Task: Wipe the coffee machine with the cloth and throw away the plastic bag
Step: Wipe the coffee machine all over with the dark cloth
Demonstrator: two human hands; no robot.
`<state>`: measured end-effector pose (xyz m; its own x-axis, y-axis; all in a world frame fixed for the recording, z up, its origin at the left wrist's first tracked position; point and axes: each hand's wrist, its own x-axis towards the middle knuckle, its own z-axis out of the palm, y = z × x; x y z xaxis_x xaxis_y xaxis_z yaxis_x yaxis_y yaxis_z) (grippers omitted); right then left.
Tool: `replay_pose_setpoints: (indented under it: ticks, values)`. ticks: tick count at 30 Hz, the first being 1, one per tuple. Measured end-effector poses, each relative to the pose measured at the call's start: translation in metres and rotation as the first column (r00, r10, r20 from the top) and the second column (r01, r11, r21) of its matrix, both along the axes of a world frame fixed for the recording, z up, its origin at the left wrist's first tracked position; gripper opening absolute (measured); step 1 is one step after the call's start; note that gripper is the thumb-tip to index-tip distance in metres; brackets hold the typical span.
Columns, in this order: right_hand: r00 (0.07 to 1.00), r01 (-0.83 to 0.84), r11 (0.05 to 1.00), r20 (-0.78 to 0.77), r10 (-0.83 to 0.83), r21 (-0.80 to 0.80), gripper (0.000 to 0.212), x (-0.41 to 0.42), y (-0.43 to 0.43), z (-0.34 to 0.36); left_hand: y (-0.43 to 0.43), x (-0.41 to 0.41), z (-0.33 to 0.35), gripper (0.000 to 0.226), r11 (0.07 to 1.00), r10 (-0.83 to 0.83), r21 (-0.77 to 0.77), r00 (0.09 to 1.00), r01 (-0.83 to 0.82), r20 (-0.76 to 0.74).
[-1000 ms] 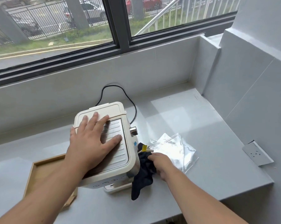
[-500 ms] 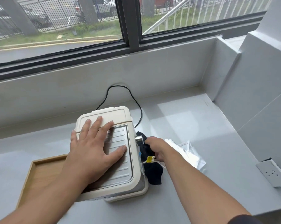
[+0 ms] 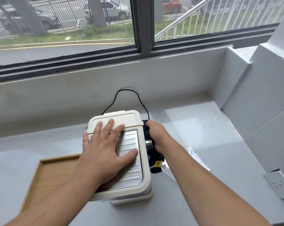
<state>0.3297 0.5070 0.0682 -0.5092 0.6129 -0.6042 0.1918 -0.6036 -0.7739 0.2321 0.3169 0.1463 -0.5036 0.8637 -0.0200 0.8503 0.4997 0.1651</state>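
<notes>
The left hand [image 3: 103, 154] is lying flat, fingers spread, on the boxy cream coffee machine [image 3: 130, 160]'s ribbed metal top; the right hand [image 3: 156, 136] is gripping a dark soft cloth [image 3: 156, 160] against its side.

We have a single view, from a wide-angle camera worn on the head. It looks forward and down, close over the grey surface [image 3: 195, 128], with the window [image 3: 138, 22] across the top of the frame and both forearms entering from the bottom edge.
</notes>
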Motion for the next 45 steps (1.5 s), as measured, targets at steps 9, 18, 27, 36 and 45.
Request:
replay_pose_setpoints:
  ticks: [9,18,27,36,45]
  values:
    - [0.999,0.028,0.917,-0.032,-0.017,0.399,0.025,-0.002,-0.012,0.067,-0.001,0.0,0.0,0.101,1.0,0.007,0.007,1.0,-0.008,0.021]
    - [0.814,-0.58,0.052,0.574,0.09,0.813,0.027,-0.045,-0.047,0.107,-0.004,-0.002,0.008,0.083,0.981,0.022,0.185,0.982,-0.057,0.186]
    - [0.753,-0.599,-0.059,0.587,0.297,0.798,0.009,-0.04,-0.094,0.111,-0.018,-0.015,0.019,0.038,0.691,-0.014,0.539,0.737,-0.481,0.675]
    - [0.772,-0.555,0.118,0.456,0.443,0.823,0.009,-0.014,-0.147,0.123,-0.024,-0.027,0.012,0.029,0.764,-0.121,0.465,0.608,-0.448,0.785]
    - [0.749,-0.611,0.075,0.544,0.377,0.788,0.036,-0.001,-0.171,0.128,-0.034,-0.048,0.032,0.039,0.931,-0.176,0.355,0.749,-0.084,0.639]
